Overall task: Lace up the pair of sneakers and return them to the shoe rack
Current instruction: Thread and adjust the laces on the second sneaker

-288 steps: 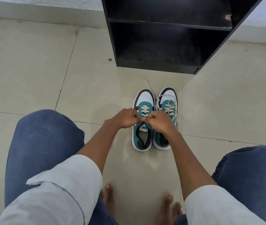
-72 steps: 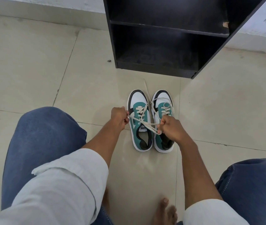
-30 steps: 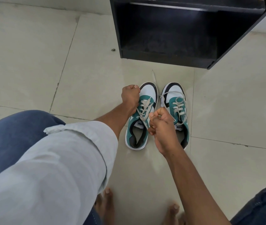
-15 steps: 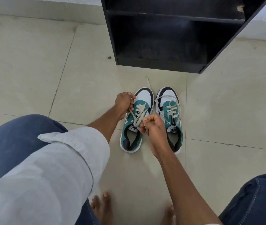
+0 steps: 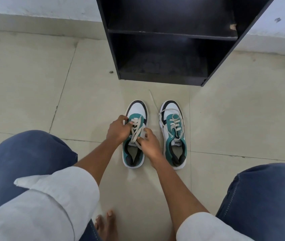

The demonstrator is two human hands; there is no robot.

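Head view: both hands, left (image 5: 118, 129) and right (image 5: 149, 142), now pinch laces (image 5: 136, 131) closer together over left sneaker (image 5: 134, 153).

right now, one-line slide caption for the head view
Both hands, left and right, work the laces of the left sneaker; the right sneaker waits before the black shoe rack.

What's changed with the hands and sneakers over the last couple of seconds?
Both hands came in from their wide pull: the left hand and right hand now work the lace close over the left sneaker. The right sneaker and shoe rack are unchanged.
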